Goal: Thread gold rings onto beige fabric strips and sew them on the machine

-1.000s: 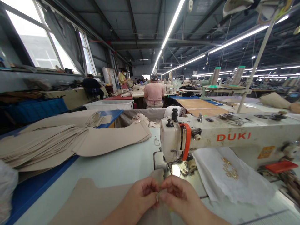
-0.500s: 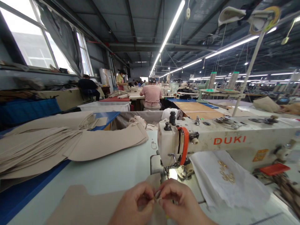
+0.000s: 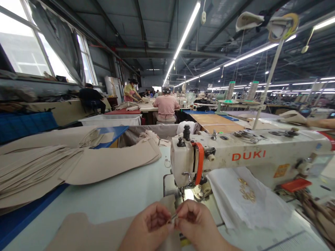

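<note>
My left hand (image 3: 149,226) and my right hand (image 3: 197,225) meet in front of the sewing machine (image 3: 220,153), fingertips pinched close together. Between them is a small gold-coloured ring (image 3: 169,221) with a narrow pale strip at it; the fingers cover most of both. Beneath and left of my hands lies a beige fabric panel (image 3: 96,232), its upper part reaching toward the machine's lit needle area. Several gold-coloured rings (image 3: 246,190) rest on a white cloth (image 3: 227,198) to the right, under the machine arm.
Stacked beige panels (image 3: 110,164) cover the left of the table (image 3: 104,195) and a blue surface (image 3: 31,214). Thread cones (image 3: 230,90) stand behind the machine. Another person's arm (image 3: 320,123) reaches in at the right edge. A person in pink (image 3: 166,106) sits ahead.
The view has shifted slightly, so most things sit further left. My fingers have shifted a little around the small piece, still pinched. Another person's arm now shows at the right.
</note>
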The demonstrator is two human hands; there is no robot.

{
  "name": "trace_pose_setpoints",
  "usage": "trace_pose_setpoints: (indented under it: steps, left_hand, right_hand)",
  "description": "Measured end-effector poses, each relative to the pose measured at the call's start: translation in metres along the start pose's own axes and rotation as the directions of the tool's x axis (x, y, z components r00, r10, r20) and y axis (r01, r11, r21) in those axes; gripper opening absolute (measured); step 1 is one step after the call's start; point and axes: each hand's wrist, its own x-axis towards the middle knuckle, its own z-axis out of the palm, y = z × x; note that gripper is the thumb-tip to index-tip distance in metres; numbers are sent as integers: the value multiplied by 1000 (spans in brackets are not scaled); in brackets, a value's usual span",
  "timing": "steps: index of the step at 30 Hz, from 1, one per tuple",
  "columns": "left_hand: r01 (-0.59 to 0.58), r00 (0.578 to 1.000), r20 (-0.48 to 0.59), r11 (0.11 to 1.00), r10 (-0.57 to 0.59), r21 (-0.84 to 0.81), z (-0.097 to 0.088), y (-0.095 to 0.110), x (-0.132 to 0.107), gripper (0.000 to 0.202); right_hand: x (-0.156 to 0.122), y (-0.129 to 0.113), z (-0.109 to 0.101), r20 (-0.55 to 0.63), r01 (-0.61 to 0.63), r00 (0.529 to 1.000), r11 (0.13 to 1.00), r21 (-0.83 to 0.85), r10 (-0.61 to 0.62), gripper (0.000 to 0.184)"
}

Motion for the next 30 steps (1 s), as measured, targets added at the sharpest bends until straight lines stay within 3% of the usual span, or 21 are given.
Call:
trace_pose_setpoints:
  steps: [6,11,16,21,26,30]
  left_hand:
    - [-109,991,-50,978,120,177,3,0,-8,17]
    - [-184,967,-89,901,237,393,7,11,-16,7]
    - [-197,971,-32,872,236,448,3,10,-17,1]
    - [-146,989,70,907,129,396,2,8,-12,12]
    - [-164,986,90,790,137,591,3,14,-14,18]
    - [-210,976,99,733,192,647,3,14,-16,18]
  right_hand:
    - [-1,-2,1,25,-26,999,1000,7,26,20]
    - [-3,-8,0,58,-10,998,999,35,8,19]
    - [-6,-16,1,93,-62,993,992,-112,72,22]
    - [-7,-23,3,76,-84,992,982,-167,97,25]
    - [-8,-27,2,69,-54,995,956,-290,77,15]
    - [-9,-32,-1,72,75,996,878,-472,-46,9]
